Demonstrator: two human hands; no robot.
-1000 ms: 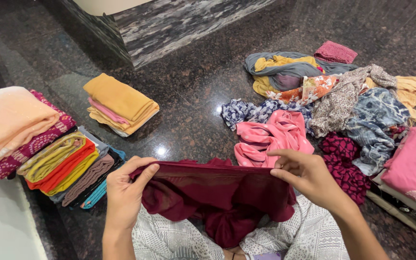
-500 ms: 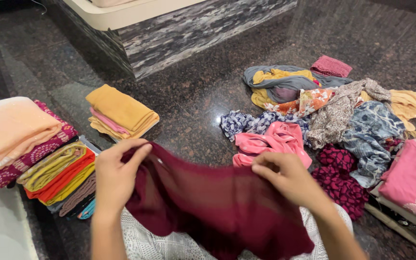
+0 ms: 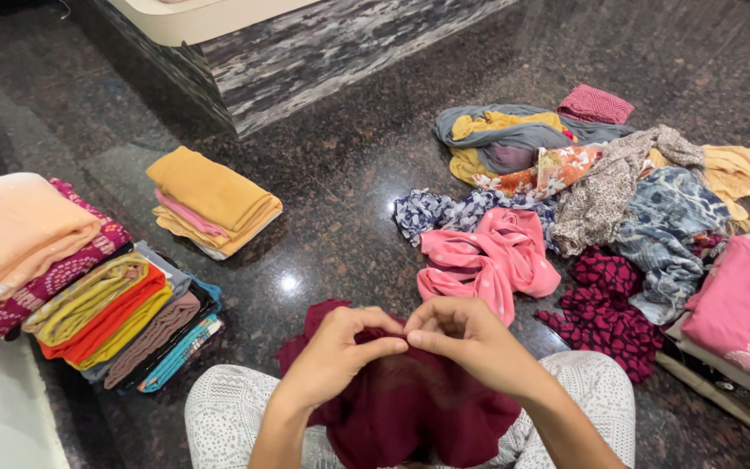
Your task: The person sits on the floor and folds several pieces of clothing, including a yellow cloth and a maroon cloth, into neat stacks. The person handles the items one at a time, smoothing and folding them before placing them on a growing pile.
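Observation:
A dark maroon cloth [image 3: 410, 408] lies bunched over my lap and knees. Both hands pinch its top edge, brought together at the middle. My left hand [image 3: 340, 352] grips the edge with thumb and fingers, and my right hand [image 3: 466, 339] touches it fingertip to fingertip, holding the same edge. The cloth hangs down between my patterned white trouser legs [image 3: 227, 417].
On the dark granite floor: a folded yellow and pink stack [image 3: 212, 201], a folded multicolour pile [image 3: 119, 317], peach cloth [image 3: 15, 230] at left. A loose heap of unfolded garments [image 3: 601, 191] with a pink one [image 3: 488, 256] lies at right. A marble step [image 3: 305, 52] is behind.
My hands held the maroon cloth spread wide apart, then lifted it. Now they have come together at the centre, bringing the cloth's edges to meet, and it has dropped onto my lap.

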